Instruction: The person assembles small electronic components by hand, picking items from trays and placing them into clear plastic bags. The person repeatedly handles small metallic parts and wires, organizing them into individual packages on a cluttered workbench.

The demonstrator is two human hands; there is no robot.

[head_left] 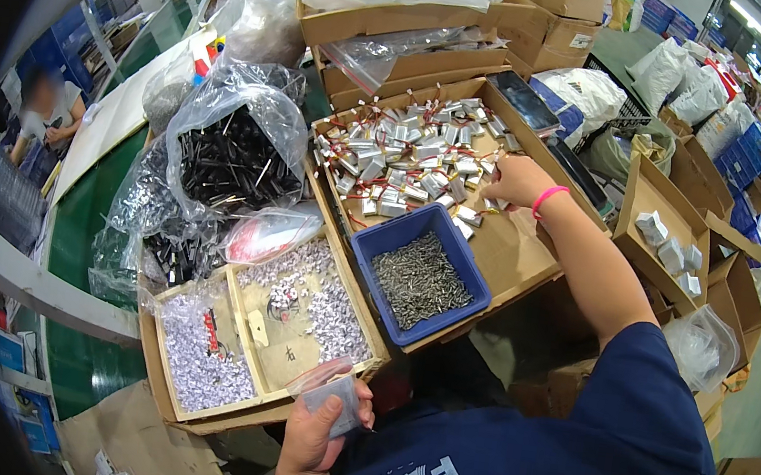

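My left hand (pixel 321 432) is closed round a small clear zip bag (pixel 332 399) near my body, in front of the wooden tray. My right hand (pixel 517 183), with a pink band on its wrist, reaches down into a shallow cardboard tray (pixel 522 256). Its fingers are drawn together at the right side of a spread of small silver battery cells (pixel 410 160) with red wires. Whatever lies between those fingertips is hidden. A blue plastic bin (pixel 368 260) full of small metal screws (pixel 420 281) sits at the tray's near left corner.
A divided wooden tray (pixel 243 330) with small white parts lies left of the bin. Behind it, a clear bag (pixel 257 116) holds black parts. A green conveyor (pixel 92 276) runs at left, a person (pixel 50 122) beyond. At right, a cardboard box (pixel 667 218) holds white blocks.
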